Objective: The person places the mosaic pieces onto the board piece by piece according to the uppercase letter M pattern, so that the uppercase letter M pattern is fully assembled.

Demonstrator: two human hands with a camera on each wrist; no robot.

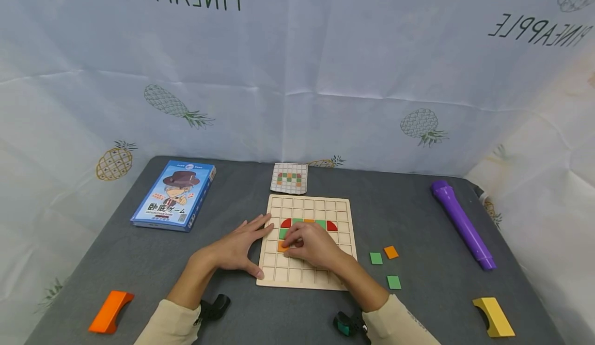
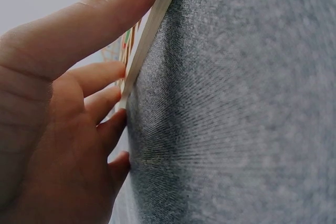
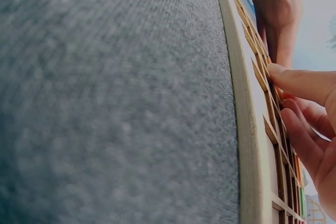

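Note:
My left hand (image 1: 241,247) rests with spread fingers along the left edge of a wooden grid board (image 1: 307,278). Its thumb (image 2: 126,9) presses the board's rim in the left wrist view. Over the board's left part, my right hand (image 1: 313,244) has curled fingers, with thumb and fingertips on an orange square tile (image 1: 281,246); they partly hide it. Above that tile sits a green square tile (image 1: 283,234). A row higher, red rounded tiles (image 1: 285,223) (image 1: 331,225) stand at both ends, with green and orange tiles between, partly covered by my right hand.
A pattern card (image 1: 288,178) lies behind the board. To its right are loose green tiles (image 1: 376,258) (image 1: 393,282) and an orange tile (image 1: 391,252). Farther out lie a blue box (image 1: 174,195), a purple stick (image 1: 465,226), an orange block (image 1: 110,311) and a yellow block (image 1: 495,316).

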